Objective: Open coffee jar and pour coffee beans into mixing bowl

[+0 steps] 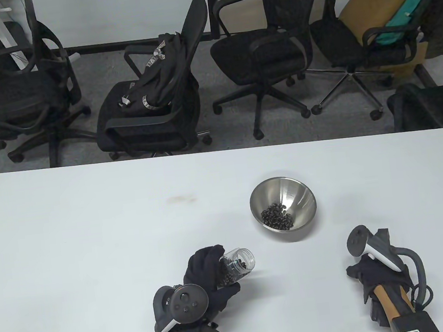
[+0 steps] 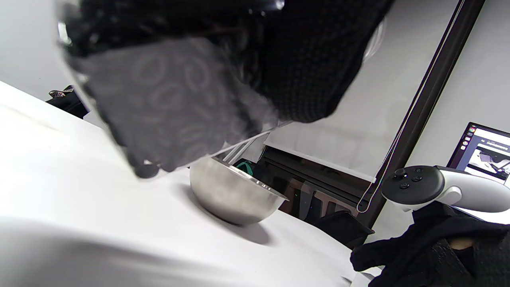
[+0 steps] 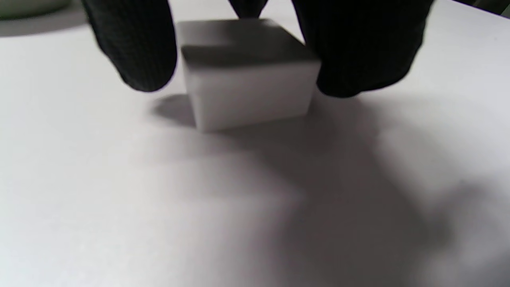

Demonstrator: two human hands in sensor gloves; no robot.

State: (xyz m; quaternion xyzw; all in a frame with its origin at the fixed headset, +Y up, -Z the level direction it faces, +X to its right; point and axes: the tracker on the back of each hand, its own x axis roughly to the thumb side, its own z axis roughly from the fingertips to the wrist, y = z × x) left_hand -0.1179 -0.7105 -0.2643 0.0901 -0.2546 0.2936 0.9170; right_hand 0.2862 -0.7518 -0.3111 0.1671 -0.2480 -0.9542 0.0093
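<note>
**Jar tipped toward bowl, beans in both**

Here, from the table view, the left hand [image 1: 209,280] grips a clear jar [image 1: 238,267] lying tilted, its open mouth pointing up-right toward the bowl [image 1: 283,208]. The jar has no lid on it and dark beans [image 1: 229,277] sit inside, mostly toward the end in the glove. The steel bowl stands on the white counter [image 1: 93,238], apart from the jar, with a heap of beans [image 1: 277,217] in its bottom. The right hand [image 1: 380,275] rests low at the counter's near right, well apart from the bowl; its fingers are hidden under the tracker [image 1: 371,248], so this view does not show what it holds. 4 office chairs stand beyond the counter; 1 carries a black bag [image 1: 158,77].

In the left wrist view, the gloved left hand [image 2: 279,59] fills the top, wrapped around the jar [image 2: 171,115], whose blurred body hangs down above the counter [image 2: 79,199]. The bowl [image 2: 233,195] stands just behind it. The right hand [image 2: 430,255] and its tracker [image 2: 430,187] show at the lower right.

In the right wrist view, 2 gloved fingers [image 3: 135,48] of the right hand [image 3: 247,44] flank a small pale block [image 3: 247,79] sitting on the counter [image 3: 199,207]. They lie close at its sides; whether they press it I cannot tell through the blur.
</note>
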